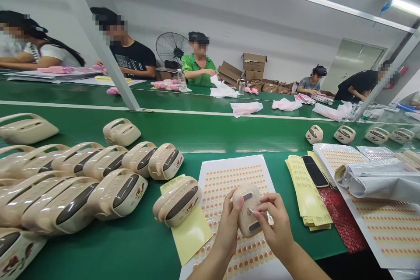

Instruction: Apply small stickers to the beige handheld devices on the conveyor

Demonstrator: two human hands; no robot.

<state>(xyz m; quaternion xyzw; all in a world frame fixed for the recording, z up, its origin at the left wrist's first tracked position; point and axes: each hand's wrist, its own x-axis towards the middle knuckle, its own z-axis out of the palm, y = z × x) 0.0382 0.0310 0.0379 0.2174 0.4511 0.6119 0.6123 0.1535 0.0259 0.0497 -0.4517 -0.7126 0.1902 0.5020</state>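
Note:
A cream plastic casing (246, 214) with two dark oblong strips is held above a white sheet (210, 175) of small orange stickers. Wrapped round the casing's left side is my left hand (229, 223), its thumb on the face. My right hand (275, 223) is at the right side, thumb and forefinger pinched close to the surface; a small pale piece shows by the fingers, too small to name. Left of the sheet, one cream unit (177, 201) with a dark panel and red print rests partly on yellow paper (192, 236).
Rows of cream units (62, 201) fill the left side. At right lie yellow sticker sheets (308, 192), a black phone (315, 171), red bubble wrap (343, 221) and more sticker sheets (383, 227). Several units stand on the green belt (223, 133). People sit or stand beyond it.

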